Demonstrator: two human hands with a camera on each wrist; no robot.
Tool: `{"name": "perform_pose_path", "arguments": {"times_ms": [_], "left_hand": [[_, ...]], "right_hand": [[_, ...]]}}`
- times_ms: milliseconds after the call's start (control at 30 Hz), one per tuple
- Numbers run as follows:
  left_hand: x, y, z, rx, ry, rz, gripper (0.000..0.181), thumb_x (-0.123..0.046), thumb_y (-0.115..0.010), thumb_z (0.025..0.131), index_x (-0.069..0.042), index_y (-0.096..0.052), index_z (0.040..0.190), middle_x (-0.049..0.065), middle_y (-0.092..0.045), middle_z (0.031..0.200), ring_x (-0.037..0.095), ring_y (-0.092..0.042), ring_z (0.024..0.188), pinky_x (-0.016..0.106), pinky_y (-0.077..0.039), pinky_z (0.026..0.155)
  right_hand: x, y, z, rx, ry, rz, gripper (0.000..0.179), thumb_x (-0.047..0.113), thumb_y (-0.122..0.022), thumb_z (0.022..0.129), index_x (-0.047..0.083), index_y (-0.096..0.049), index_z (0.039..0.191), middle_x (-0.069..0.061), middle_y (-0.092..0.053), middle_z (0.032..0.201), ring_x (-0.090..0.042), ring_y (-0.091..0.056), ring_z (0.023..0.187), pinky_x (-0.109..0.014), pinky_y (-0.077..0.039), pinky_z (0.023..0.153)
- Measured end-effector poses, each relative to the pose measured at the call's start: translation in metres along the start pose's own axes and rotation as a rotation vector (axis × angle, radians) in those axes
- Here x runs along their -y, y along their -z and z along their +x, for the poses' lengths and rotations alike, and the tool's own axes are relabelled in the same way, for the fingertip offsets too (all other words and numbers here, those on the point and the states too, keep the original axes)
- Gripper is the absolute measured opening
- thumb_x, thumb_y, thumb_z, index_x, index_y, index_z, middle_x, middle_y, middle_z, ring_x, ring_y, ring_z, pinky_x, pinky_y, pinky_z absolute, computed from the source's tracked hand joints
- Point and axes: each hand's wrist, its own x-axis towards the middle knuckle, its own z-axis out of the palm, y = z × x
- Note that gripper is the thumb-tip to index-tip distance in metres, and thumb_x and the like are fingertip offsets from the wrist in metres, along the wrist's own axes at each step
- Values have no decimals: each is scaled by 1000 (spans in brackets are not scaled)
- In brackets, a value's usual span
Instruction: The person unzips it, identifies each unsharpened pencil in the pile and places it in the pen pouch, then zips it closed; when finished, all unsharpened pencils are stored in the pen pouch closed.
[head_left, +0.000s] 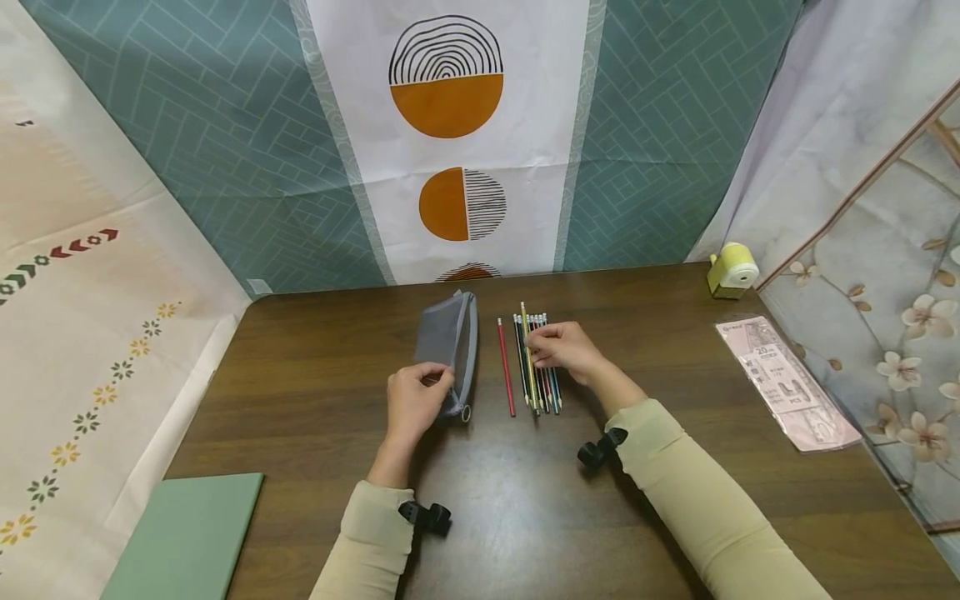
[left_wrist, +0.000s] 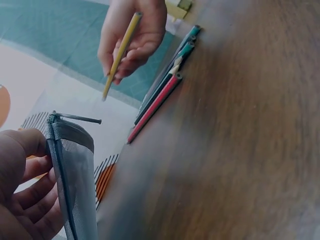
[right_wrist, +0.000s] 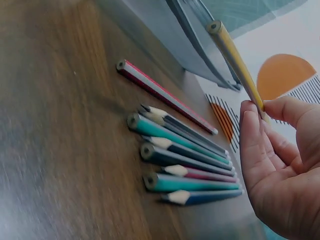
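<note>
A grey mesh zip pencil case point(head_left: 438, 331) lies on the table, its zipper side gaping. My left hand point(head_left: 417, 398) pinches the case's edge near the zip end, thumb against the fingers in the left wrist view. Between the thumb and fingertips of my right hand point(head_left: 564, 347) is a yellow pencil point(right_wrist: 235, 60), raised above the table. Under it lies a row of several pencils point(right_wrist: 185, 145), some sharpened and some with flat unsharpened ends. One red pencil point(head_left: 507, 367) lies apart, between that row and the case.
A yellow-green pencil sharpener point(head_left: 732, 271) stands at the back right corner. In front of it lies a pink printed packet point(head_left: 787, 383). A green board point(head_left: 187, 533) sits at the near left edge of the brown table point(head_left: 315, 375). Patterned cloths hang around.
</note>
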Motion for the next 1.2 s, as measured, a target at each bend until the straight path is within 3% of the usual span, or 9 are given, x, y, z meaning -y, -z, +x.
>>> {"name": "perform_pose_path", "arguments": {"times_ms": [400, 733, 1200], "left_hand": [[-1, -7, -4, 31, -15, -27, 6, -9, -77, 83, -4, -81, 83, 4, -73, 71, 11, -65, 60, 25, -53, 58], [-7, -9, -5, 73, -11, -43, 7, -10, -76, 84, -3, -81, 85, 4, -74, 73, 11, -66, 62, 25, -54, 60], [-9, -10, -5, 110, -36, -54, 8, -9, -77, 85, -2, -80, 85, 5, -74, 74, 12, -67, 63, 26, -55, 60]], "right_hand": [[3, -25, 2, 26, 6, 29, 31, 6, -64, 98, -16, -62, 119, -3, -70, 86, -8, -65, 65, -22, -58, 63], [3, -43, 7, 25, -1, 72, 31, 4, -64, 97, -19, -62, 118, -14, -71, 88, -9, -66, 63, -21, -58, 61], [8, -57, 13, -2, -18, 81, 29, 7, -65, 98, -14, -66, 118, -7, -70, 83, -8, -66, 64, -21, -58, 64]]}}
